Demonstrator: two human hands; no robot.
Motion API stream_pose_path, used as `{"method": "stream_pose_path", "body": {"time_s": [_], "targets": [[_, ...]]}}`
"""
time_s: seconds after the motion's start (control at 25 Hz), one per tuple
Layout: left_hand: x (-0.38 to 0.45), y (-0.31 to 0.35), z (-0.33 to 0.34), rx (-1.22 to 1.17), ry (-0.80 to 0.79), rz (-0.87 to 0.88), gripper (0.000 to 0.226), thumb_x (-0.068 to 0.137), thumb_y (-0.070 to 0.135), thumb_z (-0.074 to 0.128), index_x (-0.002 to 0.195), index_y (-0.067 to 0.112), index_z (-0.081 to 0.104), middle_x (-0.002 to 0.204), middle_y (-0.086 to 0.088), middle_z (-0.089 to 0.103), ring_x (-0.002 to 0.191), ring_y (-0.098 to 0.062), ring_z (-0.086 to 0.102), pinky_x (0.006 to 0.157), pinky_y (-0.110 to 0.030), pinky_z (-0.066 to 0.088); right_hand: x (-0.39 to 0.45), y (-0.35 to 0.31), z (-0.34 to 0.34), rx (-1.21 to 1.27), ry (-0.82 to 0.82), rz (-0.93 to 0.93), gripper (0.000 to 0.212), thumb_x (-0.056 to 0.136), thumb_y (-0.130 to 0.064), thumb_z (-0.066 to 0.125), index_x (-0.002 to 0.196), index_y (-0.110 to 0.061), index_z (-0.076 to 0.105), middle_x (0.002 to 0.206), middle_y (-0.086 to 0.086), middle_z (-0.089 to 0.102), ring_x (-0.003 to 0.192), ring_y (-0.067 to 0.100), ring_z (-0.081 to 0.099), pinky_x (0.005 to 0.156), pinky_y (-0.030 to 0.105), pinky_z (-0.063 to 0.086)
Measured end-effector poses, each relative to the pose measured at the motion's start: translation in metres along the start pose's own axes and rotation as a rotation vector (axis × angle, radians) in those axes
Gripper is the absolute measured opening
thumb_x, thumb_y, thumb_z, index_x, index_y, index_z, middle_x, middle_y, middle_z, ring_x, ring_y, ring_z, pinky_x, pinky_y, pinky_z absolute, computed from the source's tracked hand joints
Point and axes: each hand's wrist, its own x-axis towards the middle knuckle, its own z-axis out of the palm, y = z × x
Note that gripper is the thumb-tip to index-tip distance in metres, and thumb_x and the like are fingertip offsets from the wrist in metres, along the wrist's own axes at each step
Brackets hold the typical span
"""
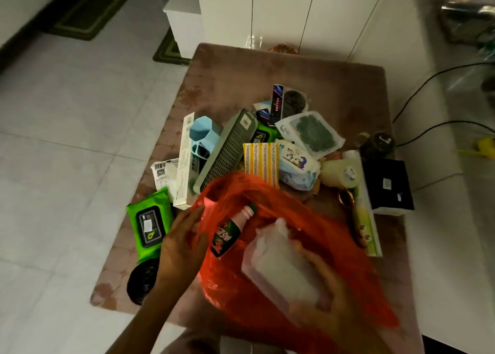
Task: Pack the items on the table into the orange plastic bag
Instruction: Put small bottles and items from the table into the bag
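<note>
The orange plastic bag (316,225) lies open at the table's near edge. My left hand (179,243) grips its left rim and holds the mouth apart. My right hand (332,286) is shut on a white translucent packet (281,265) that sits over the bag's opening. A pink-necked bottle with a green and red label (230,233) lies inside the bag. A green wipes pack (150,225) rests just left of my left hand.
On the brown patterned table (267,74) are piled a white box (184,163), blue cup (203,133), grey perforated tray (227,150), yellow striped pack (261,160), baby wipes (297,166), black box (387,184) and a black roll (142,281). Cables trail right.
</note>
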Motion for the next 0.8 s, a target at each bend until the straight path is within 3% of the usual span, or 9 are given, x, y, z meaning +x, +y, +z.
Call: {"method": "stream_pose_path", "body": {"time_s": [0.08, 0.16, 0.28, 0.36, 0.44, 0.52, 0.64, 0.72, 0.8], "targets": [[-0.005, 0.001, -0.001, 0.125, 0.018, 0.063, 0.053, 0.086, 0.036, 0.054, 0.134, 0.014, 0.053, 0.120, -0.013, 0.057, 0.095, -0.023, 0.059, 0.076, -0.038, 0.057, -0.011, 0.011, 0.028, -0.032, -0.005, 0.158, 0.074, 0.053, -0.052, 0.087, 0.117, -0.051, 0.048, 0.110, -0.036, 0.055, 0.093, -0.033, 0.046, 0.071, -0.003, 0.037], [-0.018, -0.003, 0.002, 0.292, -0.005, 0.119, 0.052, 0.081, 0.035, 0.058, 0.129, 0.014, 0.056, 0.123, -0.017, 0.054, 0.108, -0.028, 0.053, 0.082, -0.045, 0.055, -0.011, 0.021, 0.048, -0.056, 0.162, 0.286, 0.082, 0.043, -0.072, 0.079, 0.114, -0.044, 0.050, 0.107, -0.023, 0.061, 0.086, -0.009, 0.056, 0.064, 0.007, 0.039], [-0.040, -0.015, 0.012, 0.393, -0.144, -0.076, 0.062, 0.074, 0.041, 0.069, 0.132, 0.026, 0.051, 0.131, -0.018, 0.049, 0.112, -0.036, 0.052, 0.080, -0.046, 0.054, 0.012, 0.038, 0.062, -0.080, 0.273, 0.445, 0.071, 0.072, -0.051, 0.076, 0.127, -0.025, 0.041, 0.106, -0.008, 0.053, 0.083, 0.004, 0.052, 0.062, 0.017, 0.041], [-0.047, -0.016, 0.018, 0.253, -0.231, -0.251, 0.071, 0.073, 0.017, 0.074, 0.134, 0.036, 0.044, 0.131, -0.020, 0.051, 0.098, -0.033, 0.061, 0.068, -0.028, 0.053, 0.032, 0.045, 0.072, -0.132, 0.293, 0.401, 0.085, 0.077, -0.045, 0.072, 0.143, -0.021, 0.025, 0.113, -0.004, 0.054, 0.093, 0.014, 0.057, 0.072, 0.025, 0.048], [-0.050, -0.012, 0.021, 0.158, -0.267, -0.244, 0.089, 0.068, -0.008, 0.066, 0.136, 0.041, 0.034, 0.125, -0.021, 0.055, 0.079, -0.024, 0.062, 0.055, -0.016, 0.047, 0.051, 0.048, 0.085, -0.155, 0.310, 0.365, 0.097, 0.077, -0.043, 0.072, 0.149, -0.019, 0.012, 0.133, 0.004, 0.052, 0.112, 0.023, 0.057, 0.089, 0.030, 0.048], [-0.051, -0.007, 0.018, 0.109, -0.267, -0.215, 0.096, 0.065, -0.014, 0.061, 0.139, 0.041, 0.035, 0.132, -0.017, 0.052, 0.086, -0.022, 0.061, 0.053, -0.014, 0.047, 0.065, 0.048, 0.101, -0.159, 0.326, 0.362, 0.100, 0.077, -0.043, 0.072, 0.151, -0.019, 0.010, 0.141, 0.005, 0.047, 0.122, 0.025, 0.053, 0.095, 0.031, 0.043], [-0.051, -0.009, 0.008, 0.092, -0.259, -0.150, 0.100, 0.064, -0.016, 0.058, 0.136, 0.049, 0.034, 0.142, -0.007, 0.045, 0.109, -0.022, 0.056, 0.062, -0.007, 0.048, 0.078, 0.054, 0.122, -0.318, 0.304, 0.281, 0.092, 0.082, -0.049, 0.061, 0.149, -0.025, 0.004, 0.133, 0.005, 0.056, 0.114, 0.028, 0.060, 0.090, 0.035, 0.045], [-0.051, -0.009, 0.001, 0.051, -0.284, -0.079, 0.105, 0.064, -0.017, 0.054, 0.134, 0.058, 0.031, 0.145, 0.006, 0.038, 0.116, -0.014, 0.053, 0.070, -0.005, 0.048, 0.083, 0.061, 0.133, -0.499, 0.274, 0.257, 0.089, 0.087, -0.056, 0.047, 0.151, -0.022, -0.005, 0.125, 0.003, 0.062, 0.107, 0.026, 0.064, 0.088, 0.038, 0.048], [-0.053, -0.007, -0.004, 0.014, -0.307, -0.023, 0.111, 0.065, -0.018, 0.051, 0.140, 0.059, 0.022, 0.150, 0.020, 0.024, 0.113, 0.002, 0.052, 0.068, -0.010, 0.051, 0.090, 0.069, 0.133, -0.703, 0.298, 0.235, 0.089, 0.089, -0.060, 0.042, 0.153, -0.011, 0.004, 0.121, 0.007, 0.064, 0.103, 0.027, 0.065, 0.085, 0.040, 0.050]]}}
